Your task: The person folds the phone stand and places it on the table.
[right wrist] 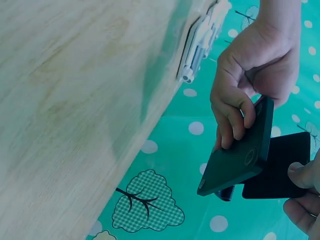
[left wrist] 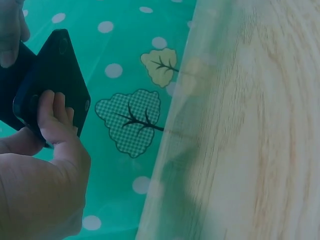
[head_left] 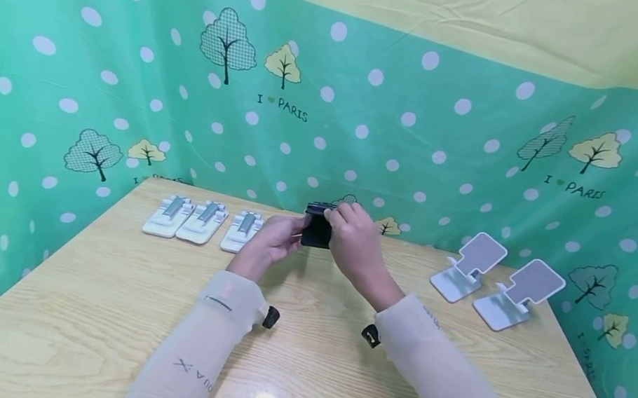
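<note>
A black folding phone stand (head_left: 317, 233) is held up over the far part of the table, between both hands. My left hand (head_left: 275, 241) grips its thick base (left wrist: 62, 85), thumb on one face and fingers on the other. Round pads show on the base's underside in the right wrist view. With thumb and fingers my right hand (head_left: 357, 245) pinches the thinner black plate (right wrist: 280, 167) of the stand. Base and plate stand apart at an angle, and a short dark hinge part (right wrist: 226, 193) shows below the base's edge.
Several white phone stands lie folded at the back left, one (head_left: 167, 215) at the end and another (head_left: 241, 231) near my left hand. Two white stands (head_left: 469, 267) (head_left: 520, 295) stand unfolded on the right of the wooden table (head_left: 302, 367). A green patterned cloth (head_left: 373, 109) hangs behind.
</note>
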Available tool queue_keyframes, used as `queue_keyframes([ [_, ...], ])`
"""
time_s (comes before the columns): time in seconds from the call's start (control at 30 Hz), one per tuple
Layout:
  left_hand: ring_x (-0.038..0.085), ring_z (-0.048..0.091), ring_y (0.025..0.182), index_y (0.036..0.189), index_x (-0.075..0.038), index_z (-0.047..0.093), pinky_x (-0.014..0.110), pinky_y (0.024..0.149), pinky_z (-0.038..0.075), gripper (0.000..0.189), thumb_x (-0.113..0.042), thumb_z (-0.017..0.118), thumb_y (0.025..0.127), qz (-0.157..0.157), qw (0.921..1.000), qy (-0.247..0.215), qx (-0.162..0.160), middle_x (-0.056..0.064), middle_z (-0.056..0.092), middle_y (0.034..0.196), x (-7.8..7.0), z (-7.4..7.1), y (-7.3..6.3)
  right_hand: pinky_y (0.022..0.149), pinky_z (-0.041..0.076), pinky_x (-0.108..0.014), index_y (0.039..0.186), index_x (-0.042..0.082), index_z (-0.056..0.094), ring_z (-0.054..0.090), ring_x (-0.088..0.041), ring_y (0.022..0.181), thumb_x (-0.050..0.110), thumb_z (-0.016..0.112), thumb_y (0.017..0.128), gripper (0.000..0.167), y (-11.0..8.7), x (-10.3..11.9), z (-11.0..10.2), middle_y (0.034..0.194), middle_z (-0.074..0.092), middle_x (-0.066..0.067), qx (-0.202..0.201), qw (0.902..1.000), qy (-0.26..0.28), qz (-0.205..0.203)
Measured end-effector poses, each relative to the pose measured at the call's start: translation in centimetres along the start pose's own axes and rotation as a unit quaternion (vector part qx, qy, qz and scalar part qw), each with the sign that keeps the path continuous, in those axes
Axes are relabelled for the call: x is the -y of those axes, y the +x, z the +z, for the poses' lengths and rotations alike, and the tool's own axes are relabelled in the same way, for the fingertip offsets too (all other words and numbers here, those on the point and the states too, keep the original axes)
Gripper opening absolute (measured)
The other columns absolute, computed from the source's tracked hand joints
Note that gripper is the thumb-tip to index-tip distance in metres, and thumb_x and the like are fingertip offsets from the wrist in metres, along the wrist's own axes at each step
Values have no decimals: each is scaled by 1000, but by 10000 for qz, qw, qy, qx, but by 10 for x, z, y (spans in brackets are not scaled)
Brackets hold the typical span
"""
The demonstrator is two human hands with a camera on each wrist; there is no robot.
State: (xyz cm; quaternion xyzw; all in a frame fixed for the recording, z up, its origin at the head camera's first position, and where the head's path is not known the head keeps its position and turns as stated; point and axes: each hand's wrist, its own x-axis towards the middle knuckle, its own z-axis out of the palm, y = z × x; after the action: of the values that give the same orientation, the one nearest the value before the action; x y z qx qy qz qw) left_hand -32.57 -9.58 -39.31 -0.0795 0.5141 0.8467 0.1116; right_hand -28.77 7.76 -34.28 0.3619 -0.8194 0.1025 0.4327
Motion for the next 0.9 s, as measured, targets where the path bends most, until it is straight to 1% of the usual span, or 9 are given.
queue_keyframes([
  [0.2, 18, 67, 86, 99, -3, 71, 19, 63, 53, 11, -8, 62, 102, -18, 9997, -235, 85, 10, 70, 99, -2, -1, 2, 75, 59, -34, 100, -3, 78, 64, -29, 83, -20, 68, 75, 32, -1, 0, 1, 92, 72, -14, -36, 9999, 34, 111],
  [0.33, 20, 65, 88, 105, -1, 69, 20, 64, 54, 13, -8, 58, 104, -65, 9993, -351, 80, 11, 67, 102, -3, -2, 3, 75, 60, -34, 103, -3, 77, 65, -29, 84, -20, 67, 76, 33, -5, 2, 1, 94, 73, -14, 87, 9998, 67, 141],
  [0.47, 22, 64, 91, 116, 3, 64, 21, 67, 55, 18, -7, 54, 105, -150, 9990, -412, 57, 14, 65, 109, -4, -4, 3, 77, 60, -34, 103, -3, 77, 65, -29, 87, -19, 67, 74, 34, -7, 4, -1, 95, 72, -13, 328, 9991, 183, 182],
  [0.57, 21, 65, 91, 121, 4, 61, 22, 69, 55, 21, -7, 53, 106, -182, 9989, -440, 6, 15, 64, 113, -6, -5, 3, 78, 59, -33, 102, -3, 77, 64, -28, 89, -19, 66, 73, 36, -7, 7, -3, 95, 71, -12, 554, 9979, 232, 233],
  [0.77, 19, 66, 89, 125, 4, 60, 23, 72, 56, 23, -8, 53, 106, -248, 9984, -512, -54, 14, 64, 115, -8, -6, 3, 73, 60, -34, 103, 1, 78, 63, -28, 90, -17, 65, 74, 37, -7, 11, -6, 97, 69, -10, 1007, 9942, 138, 363],
  [0.9, 19, 66, 92, 132, 3, 58, 23, 75, 56, 29, -9, 52, 106, -293, 9980, -556, -63, 15, 64, 123, -8, -6, 3, 68, 59, -34, 102, 3, 78, 61, -26, 87, -15, 65, 75, 35, -9, 14, -6, 96, 68, -8, 1249, 9913, 45, 416],
])
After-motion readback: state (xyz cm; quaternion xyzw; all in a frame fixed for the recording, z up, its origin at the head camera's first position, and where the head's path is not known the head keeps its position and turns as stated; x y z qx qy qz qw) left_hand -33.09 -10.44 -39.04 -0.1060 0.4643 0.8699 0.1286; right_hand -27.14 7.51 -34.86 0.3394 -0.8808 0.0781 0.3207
